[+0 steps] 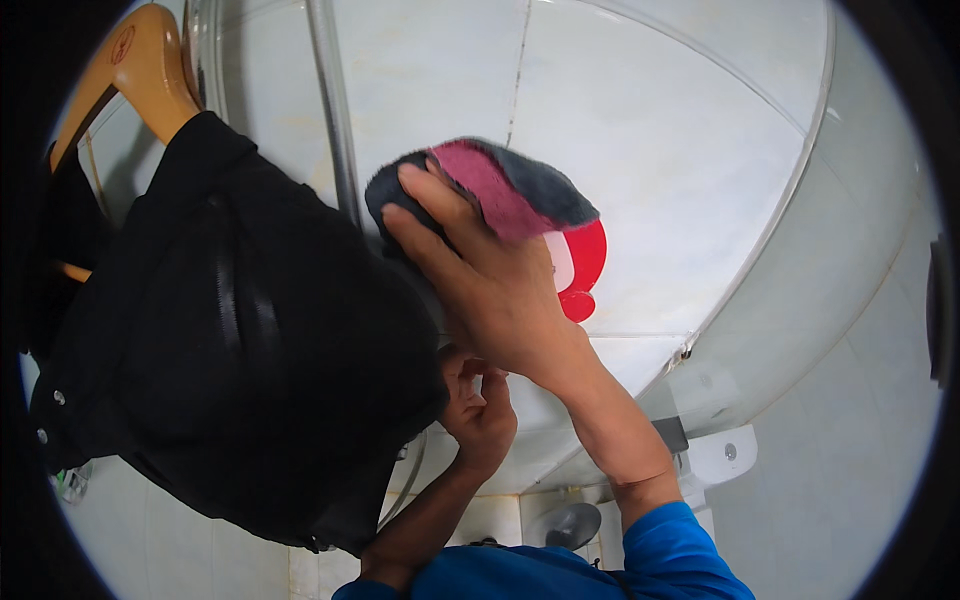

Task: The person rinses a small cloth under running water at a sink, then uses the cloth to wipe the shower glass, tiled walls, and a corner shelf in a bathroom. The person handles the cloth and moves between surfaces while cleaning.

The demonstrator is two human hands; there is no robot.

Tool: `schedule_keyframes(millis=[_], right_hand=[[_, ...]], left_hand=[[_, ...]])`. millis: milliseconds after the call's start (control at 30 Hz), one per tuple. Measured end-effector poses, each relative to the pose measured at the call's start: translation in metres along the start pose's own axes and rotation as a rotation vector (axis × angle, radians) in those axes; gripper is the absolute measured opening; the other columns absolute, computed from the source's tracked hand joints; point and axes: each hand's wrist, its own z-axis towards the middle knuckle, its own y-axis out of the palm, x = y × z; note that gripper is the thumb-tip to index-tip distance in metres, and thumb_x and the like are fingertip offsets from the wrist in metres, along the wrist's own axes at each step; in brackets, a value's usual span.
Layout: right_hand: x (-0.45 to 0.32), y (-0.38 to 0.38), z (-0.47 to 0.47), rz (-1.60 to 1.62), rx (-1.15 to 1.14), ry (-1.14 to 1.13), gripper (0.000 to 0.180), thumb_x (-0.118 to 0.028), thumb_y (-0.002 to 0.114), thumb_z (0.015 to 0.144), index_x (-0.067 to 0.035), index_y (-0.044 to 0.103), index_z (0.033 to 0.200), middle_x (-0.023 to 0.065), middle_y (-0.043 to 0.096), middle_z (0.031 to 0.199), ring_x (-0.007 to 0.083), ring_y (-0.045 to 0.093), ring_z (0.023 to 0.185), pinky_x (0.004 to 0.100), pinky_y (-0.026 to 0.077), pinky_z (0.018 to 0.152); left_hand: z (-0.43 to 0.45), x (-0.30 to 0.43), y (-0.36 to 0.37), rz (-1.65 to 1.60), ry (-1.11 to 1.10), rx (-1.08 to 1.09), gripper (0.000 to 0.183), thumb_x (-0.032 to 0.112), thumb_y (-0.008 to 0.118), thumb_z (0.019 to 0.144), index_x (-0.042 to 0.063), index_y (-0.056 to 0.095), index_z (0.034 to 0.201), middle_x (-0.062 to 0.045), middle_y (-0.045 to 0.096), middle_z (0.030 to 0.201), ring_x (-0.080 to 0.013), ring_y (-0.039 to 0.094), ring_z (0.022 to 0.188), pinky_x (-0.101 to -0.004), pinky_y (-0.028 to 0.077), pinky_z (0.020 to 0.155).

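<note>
A black garment [247,322] with a zip and metal snaps hangs from a light wooden hanger [154,67] on the left. My right hand [487,277] grips a grey and pink cloth [499,187] beside the garment's upper right side; part of the cloth is folded over the fingers. Lower down, my left hand [480,412] is at the garment's right edge with its fingers curled. Part of that hand is hidden, and whether it pinches the fabric cannot be told.
Behind the hands is a light tiled wall [637,150] with a vertical metal pipe [330,105] and a red and white plastic item [589,259]. A curved glass panel edge [787,202] runs down the right. A white toilet [724,454] is at lower right.
</note>
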Motion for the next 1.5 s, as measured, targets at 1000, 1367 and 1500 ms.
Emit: schedule_keyframes(millis=[1000,1367,1500], right_hand=[[-0.004,-0.031,-0.1,-0.029,0.266,0.28,0.038,0.011,0.059,0.07,0.002,0.066,0.107,0.0173,0.069,0.111,0.0313,0.069,0.093,0.0344,0.056,0.071],[-0.041,0.005,-0.145,0.14,0.141,0.354,0.035,0.003,0.062,0.071,-0.002,0.069,0.105,0.0138,0.069,0.11,0.0289,0.066,0.101,0.039,0.054,0.083],[-0.026,-0.019,-0.179,-0.163,0.313,0.482,0.026,0.008,0.065,0.073,-0.001,0.066,0.098,0.0149,0.069,0.104,0.0289,0.065,0.088,0.0358,0.047,0.084]], left_hand=[[-0.044,-0.016,-0.012,0.377,-0.151,-0.14,0.03,-0.011,0.056,0.082,0.003,0.058,0.109,-0.008,0.06,0.107,-0.0163,0.06,0.092,-0.0265,0.05,0.069],[-0.054,-0.031,-0.029,0.307,-0.255,-0.1,0.033,-0.006,0.065,0.079,0.002,0.058,0.11,-0.007,0.061,0.103,-0.015,0.06,0.088,-0.0258,0.049,0.072],[-0.063,-0.033,-0.015,0.226,-0.404,-0.226,0.031,-0.01,0.059,0.087,-0.001,0.056,0.117,-0.002,0.061,0.105,-0.0077,0.059,0.093,-0.0211,0.048,0.079]])
